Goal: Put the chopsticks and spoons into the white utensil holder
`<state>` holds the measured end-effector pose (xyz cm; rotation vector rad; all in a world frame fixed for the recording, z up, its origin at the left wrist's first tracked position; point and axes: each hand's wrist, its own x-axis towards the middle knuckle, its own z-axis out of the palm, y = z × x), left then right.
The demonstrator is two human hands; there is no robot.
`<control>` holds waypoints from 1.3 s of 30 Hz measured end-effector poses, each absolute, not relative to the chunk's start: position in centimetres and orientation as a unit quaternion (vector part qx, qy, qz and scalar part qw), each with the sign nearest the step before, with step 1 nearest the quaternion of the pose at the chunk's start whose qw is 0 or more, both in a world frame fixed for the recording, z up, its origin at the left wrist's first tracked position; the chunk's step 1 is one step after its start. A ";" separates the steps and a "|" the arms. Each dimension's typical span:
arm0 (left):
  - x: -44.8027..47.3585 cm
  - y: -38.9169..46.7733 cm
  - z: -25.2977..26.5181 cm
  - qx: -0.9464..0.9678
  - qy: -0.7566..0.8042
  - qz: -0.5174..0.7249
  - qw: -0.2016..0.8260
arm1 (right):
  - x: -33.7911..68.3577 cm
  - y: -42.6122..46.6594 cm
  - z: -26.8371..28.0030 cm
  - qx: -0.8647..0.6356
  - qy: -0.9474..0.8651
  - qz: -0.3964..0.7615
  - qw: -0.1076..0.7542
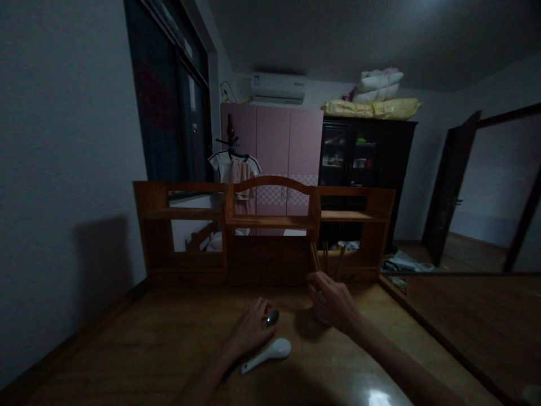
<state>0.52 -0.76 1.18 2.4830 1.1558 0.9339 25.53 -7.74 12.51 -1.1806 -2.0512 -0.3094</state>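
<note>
My left hand (pixel 252 328) is low over the wooden desk, its fingers curled about a metal spoon (pixel 273 319) whose shiny bowl shows beside the thumb. Most of that spoon's handle is hidden under the hand. Just in front of it a white soup spoon (pixel 269 353) lies on the desk, bowl to the right. Farther right, my right hand (pixel 333 300) is closed at the top of a pale cup (pixel 321 313), mostly covered by the hand. Thin chopsticks (pixel 315 258) rise from the fingers, and more sticks (pixel 340 263) stand up behind the hand.
A wooden shelf unit (pixel 270 222) spans the back of the desk (pixel 177 332). On the left is a wall (pixel 76 169); a raised wooden edge (pixel 426 330) borders the right side. Beyond stand a pink wardrobe (pixel 273 141) and a dark cabinet (pixel 391 163). The room is dim.
</note>
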 end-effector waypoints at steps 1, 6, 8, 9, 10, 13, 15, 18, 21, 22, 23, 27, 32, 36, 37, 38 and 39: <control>0.5 -0.6 0.9 0.854 0.404 0.304 0.118 | 24.3 -7.5 11.4 -0.454 -0.812 -0.115 0.348; 0.5 0.0 -0.3 0.851 0.447 0.266 0.073 | 21.2 -4.9 4.4 -0.472 -0.827 -0.099 0.289; 0.6 0.1 -0.7 0.854 0.443 0.265 0.058 | 21.1 -4.0 1.8 -0.470 -0.825 -0.067 0.307; 0.7 0.2 -0.9 0.857 0.438 0.267 0.053 | 21.2 -3.6 0.8 -0.466 -0.822 -0.045 0.323; 0.7 0.2 -1.0 0.859 0.433 0.268 0.049 | 21.4 -3.4 0.0 -0.461 -0.819 -0.020 0.341; 0.8 0.3 -1.2 0.862 0.425 0.272 0.049 | 22.0 -3.2 -1.2 -0.449 -0.807 0.053 0.380; 0.9 0.3 -1.1 0.864 0.418 0.277 0.053 | 22.2 -3.3 -1.3 -0.454 -0.794 0.084 0.395; 1.1 0.2 -0.7 0.868 0.402 0.287 0.058 | 22.1 -3.3 -1.2 -0.472 -0.775 0.099 0.409; 1.7 0.0 0.1 0.875 0.376 0.297 0.064 | 21.9 -3.4 -0.9 -0.470 -0.768 0.103 0.423; 1.8 -0.2 0.4 0.877 0.367 0.303 0.062 | 21.9 -3.5 -0.8 -0.465 -0.768 0.109 0.427; 1.9 -0.3 0.7 0.879 0.359 0.309 0.060 | 21.8 -3.6 -0.6 -0.462 -0.767 0.115 0.431; 1.9 -0.7 1.4 0.881 0.335 0.331 0.044 | 21.8 -4.3 0.4 -0.449 -0.775 0.135 0.423; 1.6 -0.7 1.5 0.867 0.340 0.362 0.041 | 21.5 -3.9 0.2 -0.425 -0.788 0.149 0.419; 1.9 -1.0 1.9 0.884 0.323 0.333 0.056 | 21.5 -4.0 0.0 -0.421 -0.777 0.141 0.446; 2.0 -1.1 2.0 0.887 0.320 0.327 0.060 | 21.6 -4.1 0.1 -0.420 -0.773 0.140 0.455; 2.0 -1.1 2.0 0.889 0.319 0.323 0.068 | 21.7 -4.2 0.2 -0.420 -0.766 0.139 0.466; 2.0 -1.2 2.0 0.888 0.320 0.320 0.079 | 21.8 -4.3 0.4 -0.421 -0.760 0.140 0.475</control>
